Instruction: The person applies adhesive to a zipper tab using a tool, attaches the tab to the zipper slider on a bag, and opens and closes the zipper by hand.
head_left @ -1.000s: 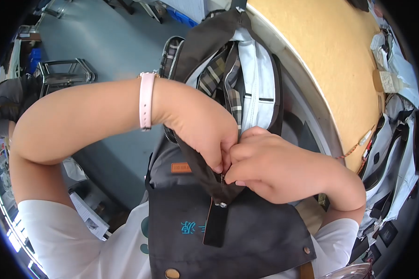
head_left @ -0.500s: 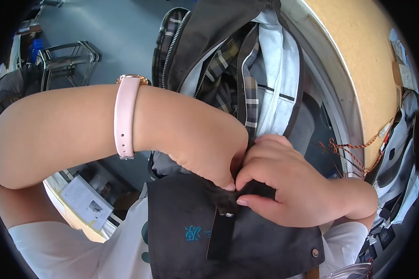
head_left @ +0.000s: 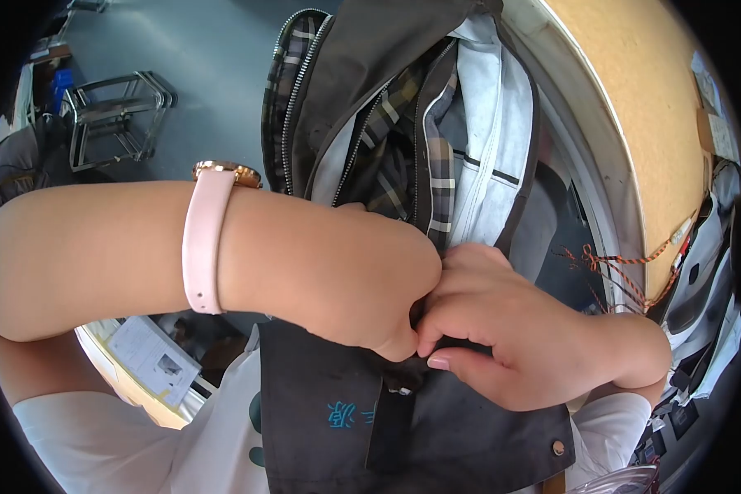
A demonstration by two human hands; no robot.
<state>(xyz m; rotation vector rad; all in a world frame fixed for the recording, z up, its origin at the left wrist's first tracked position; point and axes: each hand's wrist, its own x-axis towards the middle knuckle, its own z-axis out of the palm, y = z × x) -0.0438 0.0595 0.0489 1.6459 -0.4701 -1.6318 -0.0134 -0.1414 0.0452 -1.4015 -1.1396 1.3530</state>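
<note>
A dark backpack (head_left: pixel 362 41) with plaid lining stands in front of me, its zipped compartments gaping. Nearer my body lies its black fabric flap (head_left: pixel 469 445), with blue characters and a snap button. A dark strap (head_left: pixel 389 428) runs down the flap. My left hand (head_left: pixel 387 300), below a pink-strapped watch (head_left: pixel 208 239), bends over the flap's upper edge; most of its fingers are hidden. Against it, my right hand (head_left: pixel 502 329) is closed, thumb and forefinger curled together at the dark fabric. A small shiny piece (head_left: pixel 400 391) shows just under the fingertips.
A wooden tabletop (head_left: pixel 626 99) curves along the right, with an orange-and-black cord (head_left: pixel 634 259) over its edge. Metal-framed stool (head_left: pixel 119 115) stands on the grey floor at upper left. A printed sheet (head_left: pixel 152 354) lies at lower left.
My left wrist and hand have lowered toward me, the thumb tucking further down. My right hand has shifted slightly down, still at the same spot on the fabric.
</note>
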